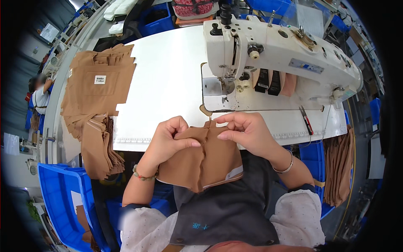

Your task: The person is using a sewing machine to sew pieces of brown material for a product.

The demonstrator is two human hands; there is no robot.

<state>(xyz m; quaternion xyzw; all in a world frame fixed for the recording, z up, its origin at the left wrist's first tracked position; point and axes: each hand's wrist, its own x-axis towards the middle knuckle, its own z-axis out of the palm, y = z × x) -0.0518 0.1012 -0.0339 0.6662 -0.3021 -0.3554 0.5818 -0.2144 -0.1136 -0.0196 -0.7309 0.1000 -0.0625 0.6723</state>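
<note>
Between my hands hangs a brown fabric piece (176, 164) with a raised seam down its middle and a pale lower edge. My left hand (170, 140) pinches its upper left side, thumb lying over the cloth. My right hand (245, 132) grips the upper right side between thumb and fingers, close to a small tab at the top of the seam. The cloth is held at the near edge of the white table (168, 84), over my dark apron (226, 214). Just beyond it stands a white sewing machine (268, 46), its needle area (226, 84) apart from the cloth.
Brown cut pieces (90, 98) are stacked at the table's left, some hanging over the edge. Red-handled snips (307, 122) lie right of my right hand. Dark labels (268, 82) rest under the machine arm. A blue bin (63, 197) stands lower left; more brown pieces (338, 168) hang at right.
</note>
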